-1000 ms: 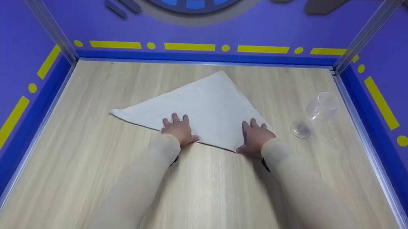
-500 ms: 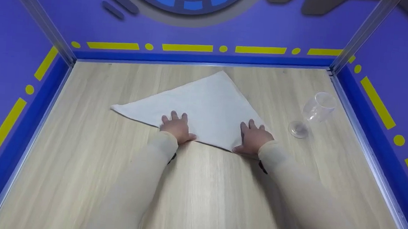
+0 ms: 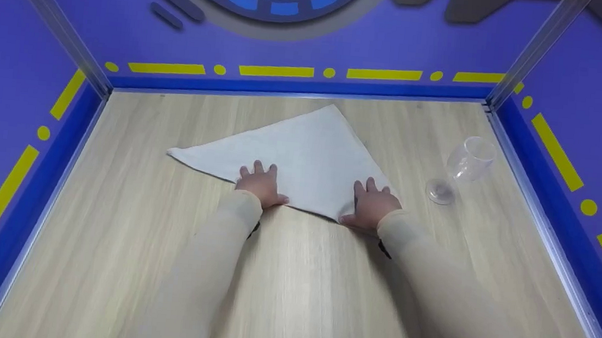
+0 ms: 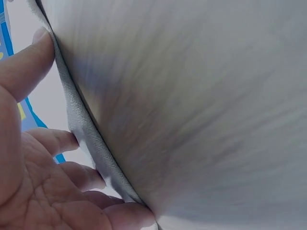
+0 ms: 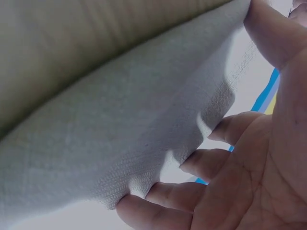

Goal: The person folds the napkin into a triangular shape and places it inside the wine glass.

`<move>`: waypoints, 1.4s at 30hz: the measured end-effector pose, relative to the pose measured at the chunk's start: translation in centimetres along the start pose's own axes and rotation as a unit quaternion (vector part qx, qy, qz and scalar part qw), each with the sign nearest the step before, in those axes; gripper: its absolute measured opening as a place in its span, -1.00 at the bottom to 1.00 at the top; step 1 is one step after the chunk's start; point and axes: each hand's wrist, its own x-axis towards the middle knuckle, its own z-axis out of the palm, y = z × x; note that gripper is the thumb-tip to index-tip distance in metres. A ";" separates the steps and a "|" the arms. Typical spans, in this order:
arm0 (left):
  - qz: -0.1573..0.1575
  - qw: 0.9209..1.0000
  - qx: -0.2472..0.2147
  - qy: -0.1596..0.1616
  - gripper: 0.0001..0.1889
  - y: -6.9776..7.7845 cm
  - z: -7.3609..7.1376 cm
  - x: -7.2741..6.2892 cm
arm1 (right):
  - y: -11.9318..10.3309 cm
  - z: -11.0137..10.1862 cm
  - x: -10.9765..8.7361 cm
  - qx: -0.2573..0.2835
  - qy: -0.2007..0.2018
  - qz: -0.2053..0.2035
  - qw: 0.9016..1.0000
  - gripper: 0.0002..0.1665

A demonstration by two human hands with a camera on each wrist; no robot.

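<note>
A white cloth napkin (image 3: 302,153), folded to a triangle, lies flat on the wooden table, its tip pointing to the back wall. My left hand (image 3: 261,183) rests on its near folded edge, fingers spread and thumb out to the side. Near the right corner my right hand (image 3: 374,206) presses on the napkin in the same way and hides part of that corner. In the left wrist view the fingertips of the left hand (image 4: 57,191) touch the fabric along the fold. The right wrist view shows the right hand's fingertips (image 5: 196,163) against the cloth, which bulges slightly there.
A clear stemmed glass (image 3: 470,161) stands to the right of the napkin, its round base (image 3: 440,192) near my right hand. Blue-purple panels (image 3: 290,48) with yellow marks enclose the table (image 3: 289,299) at the back and both sides, along metal rails.
Both hands have stayed on the napkin, with the right hand shifting slightly left. The napkin has turned a little, its left corner moving away from me. The glass stays put.
</note>
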 end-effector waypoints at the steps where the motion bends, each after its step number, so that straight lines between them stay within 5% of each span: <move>1: 0.000 1.000 0.000 0.000 0.01 0.0 0.0 0.0 | 0.0 0.0 0.0 -0.001 0.001 0.001 1.000 0.30; 29: 0.018 1.000 0.004 -0.008 0.03 0.1 0.0 1.3 | -0.7 0.1 -0.1 -0.003 0.004 0.006 1.000 0.28; 42: 0.006 0.999 -0.040 0.008 0.01 1.9 0.7 -0.1 | -0.1 -1.0 1.0 -0.002 0.013 -0.037 0.999 0.13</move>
